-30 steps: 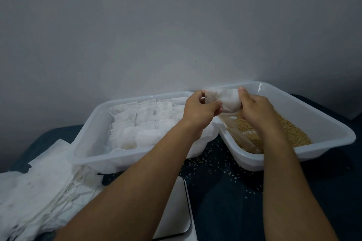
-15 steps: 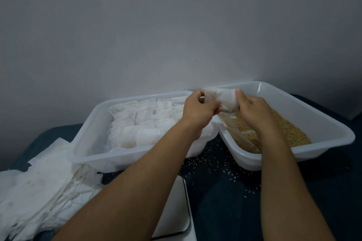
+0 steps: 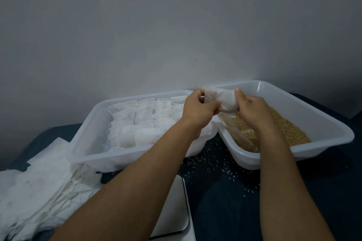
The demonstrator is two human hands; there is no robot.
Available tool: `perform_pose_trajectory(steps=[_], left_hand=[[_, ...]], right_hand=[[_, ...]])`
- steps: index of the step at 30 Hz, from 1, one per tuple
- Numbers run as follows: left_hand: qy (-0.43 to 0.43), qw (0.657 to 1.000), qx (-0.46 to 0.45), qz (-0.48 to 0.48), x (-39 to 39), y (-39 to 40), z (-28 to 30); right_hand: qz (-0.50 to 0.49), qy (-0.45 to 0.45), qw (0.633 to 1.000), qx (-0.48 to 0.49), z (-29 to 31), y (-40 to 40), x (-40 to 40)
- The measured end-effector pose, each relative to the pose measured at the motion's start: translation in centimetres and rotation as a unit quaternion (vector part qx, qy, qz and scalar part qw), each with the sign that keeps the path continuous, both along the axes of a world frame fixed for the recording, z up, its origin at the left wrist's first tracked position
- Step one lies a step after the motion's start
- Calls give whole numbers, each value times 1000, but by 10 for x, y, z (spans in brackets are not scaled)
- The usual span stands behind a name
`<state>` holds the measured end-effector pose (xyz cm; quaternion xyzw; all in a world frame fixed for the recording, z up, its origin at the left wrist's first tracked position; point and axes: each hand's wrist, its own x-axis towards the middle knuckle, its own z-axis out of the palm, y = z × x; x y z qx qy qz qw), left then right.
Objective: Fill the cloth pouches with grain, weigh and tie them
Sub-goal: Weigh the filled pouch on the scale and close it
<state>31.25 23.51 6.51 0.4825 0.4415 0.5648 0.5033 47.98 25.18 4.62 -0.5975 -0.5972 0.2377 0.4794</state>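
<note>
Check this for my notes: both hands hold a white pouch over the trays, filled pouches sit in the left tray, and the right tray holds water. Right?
Not quite. The head view shows the right tray holds brown grain, not water. The rest stands: the left hand and right hand hold a white pouch, and filled pouches sit in the left tray.

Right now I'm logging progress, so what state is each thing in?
White cloth pouch: bulging, held above the trays in both hands' grip.
Left hand: gripping it.
Right hand: gripping it.
Left white plastic tray: filled pouches in rows.
Right white plastic tray: partly full of brown grain.
</note>
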Motion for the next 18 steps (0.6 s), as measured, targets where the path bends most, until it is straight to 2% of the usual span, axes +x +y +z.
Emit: perform_pose_trajectory(steps=[2,6,9,14,16,18], left_hand=[[-1,1000,-1,0,0,0,0],[-3,1000,-1,-2,1,-1,-1],[2,1000,3,-6,2,-1,-1],[-9,1000,1,-9,2,-1,-1],[-3,1000,4,-8,2,-1,-1],[-3,1000,6,-9,2,-1,-2]], right_hand=[[11,8,1000,-11,1,0,0],[-2,-42,999,1,2,-2,0],[26,-20,999,-7,2,-3,1],[15,-32,999,5,3,-1,0],[38,-1,999,-16,3,-1,0],[29,-17,999,-28,2,-1,-1]])
